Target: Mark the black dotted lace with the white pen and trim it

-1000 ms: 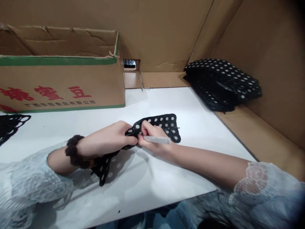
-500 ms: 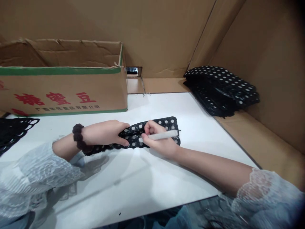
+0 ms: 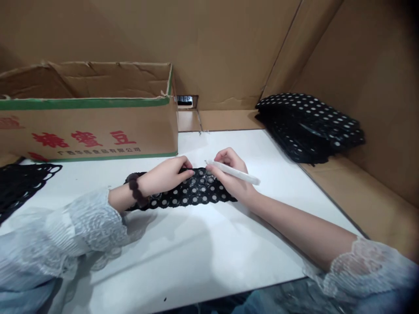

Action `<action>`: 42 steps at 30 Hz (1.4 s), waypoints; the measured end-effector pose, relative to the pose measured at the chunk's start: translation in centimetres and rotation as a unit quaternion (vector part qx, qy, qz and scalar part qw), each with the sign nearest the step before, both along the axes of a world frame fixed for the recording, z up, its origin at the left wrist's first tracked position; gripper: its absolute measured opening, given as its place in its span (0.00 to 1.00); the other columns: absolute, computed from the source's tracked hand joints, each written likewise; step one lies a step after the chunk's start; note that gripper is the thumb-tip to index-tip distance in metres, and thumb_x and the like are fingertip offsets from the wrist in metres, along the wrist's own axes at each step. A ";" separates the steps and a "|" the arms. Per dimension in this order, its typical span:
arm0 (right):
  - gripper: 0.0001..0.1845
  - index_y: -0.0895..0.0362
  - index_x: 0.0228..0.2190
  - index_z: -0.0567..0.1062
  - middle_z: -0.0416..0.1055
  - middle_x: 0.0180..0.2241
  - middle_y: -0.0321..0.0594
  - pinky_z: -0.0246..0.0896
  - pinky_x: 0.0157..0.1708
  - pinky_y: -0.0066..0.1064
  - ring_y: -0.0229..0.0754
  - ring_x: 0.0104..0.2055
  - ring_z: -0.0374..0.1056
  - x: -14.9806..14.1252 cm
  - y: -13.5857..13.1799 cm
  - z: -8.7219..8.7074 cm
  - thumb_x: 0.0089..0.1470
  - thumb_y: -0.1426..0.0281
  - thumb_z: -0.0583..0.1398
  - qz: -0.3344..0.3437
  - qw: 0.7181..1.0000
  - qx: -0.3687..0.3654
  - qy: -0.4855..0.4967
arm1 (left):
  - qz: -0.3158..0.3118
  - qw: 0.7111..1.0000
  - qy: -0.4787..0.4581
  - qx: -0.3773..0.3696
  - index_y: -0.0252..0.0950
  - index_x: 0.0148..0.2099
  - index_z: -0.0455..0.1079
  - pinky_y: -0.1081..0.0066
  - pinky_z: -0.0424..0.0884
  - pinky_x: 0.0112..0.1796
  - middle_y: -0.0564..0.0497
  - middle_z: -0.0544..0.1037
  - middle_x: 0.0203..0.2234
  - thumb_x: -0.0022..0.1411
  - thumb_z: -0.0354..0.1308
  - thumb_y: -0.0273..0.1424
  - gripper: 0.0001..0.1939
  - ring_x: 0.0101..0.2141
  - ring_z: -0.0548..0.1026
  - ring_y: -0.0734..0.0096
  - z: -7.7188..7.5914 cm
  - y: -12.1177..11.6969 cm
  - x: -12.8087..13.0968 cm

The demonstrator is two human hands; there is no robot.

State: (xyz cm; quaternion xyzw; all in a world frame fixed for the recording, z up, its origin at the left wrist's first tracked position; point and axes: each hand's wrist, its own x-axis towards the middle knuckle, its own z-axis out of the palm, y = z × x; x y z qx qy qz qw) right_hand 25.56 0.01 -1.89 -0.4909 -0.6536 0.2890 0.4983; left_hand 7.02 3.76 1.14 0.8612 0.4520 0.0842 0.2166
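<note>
A strip of black openwork fabric (image 3: 194,190), with rows of round holes showing white, lies flat on the white tabletop in front of me. My left hand (image 3: 168,176) is closed, thumb and fingers pinching the strip's far edge. The wrist and its dark bracelet cover the strip's left end. In my right hand (image 3: 234,174) is a slim white pen-shaped tool (image 3: 240,173), gripped between thumb and fingers. The tool's thin tip points left, just beyond the fabric's far edge. My right fingertips are at that edge, and the hand covers the strip's upper right corner.
A cardboard box (image 3: 108,131) with green edges and red lettering stands at the back left. A pile of black dotted fabric (image 3: 310,126) rests at the back right against the cardboard wall (image 3: 369,87). More black openwork fabric (image 3: 22,187) lies at the left edge.
The strip, folded lengthwise with a middle fold showing before, now lies flatter. Both hands have shifted to its far edge. The white tool has moved up, its tip leaving the fabric's middle.
</note>
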 end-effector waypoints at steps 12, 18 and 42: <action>0.09 0.56 0.30 0.61 0.65 0.30 0.35 0.54 0.29 0.27 0.34 0.29 0.61 0.3 0.9 -0.8 0.50 0.63 0.55 0.075 0.994 -0.016 -0.080 | 0.032 0.985 -0.158 -0.054 0.37 0.35 0.62 0.69 0.63 0.39 0.54 0.71 0.31 0.53 0.41 0.26 0.10 0.35 0.68 0.69 -2.3 -0.1 0.5; 0.15 0.56 0.24 0.61 0.62 0.23 0.33 0.50 0.26 0.27 0.35 0.27 0.58 0.2 0.7 -0.3 0.51 0.58 0.52 0.064 0.977 -0.037 -0.200 | 0.019 0.983 -0.172 -0.062 0.37 0.36 0.63 0.68 0.63 0.40 0.53 0.71 0.32 0.55 0.42 0.27 0.10 0.36 0.68 0.69 -2.5 -0.1 0.4; 0.17 0.58 0.18 0.67 0.64 0.23 0.36 0.53 0.28 0.28 0.35 0.26 0.61 0.7 0.9 -0.5 0.50 0.59 0.54 0.061 0.980 -0.049 -0.181 | 0.041 0.986 -0.159 -0.016 0.36 0.35 0.61 0.70 0.62 0.36 0.53 0.70 0.29 0.59 0.44 0.33 0.07 0.33 0.68 0.70 -2.4 -0.6 0.4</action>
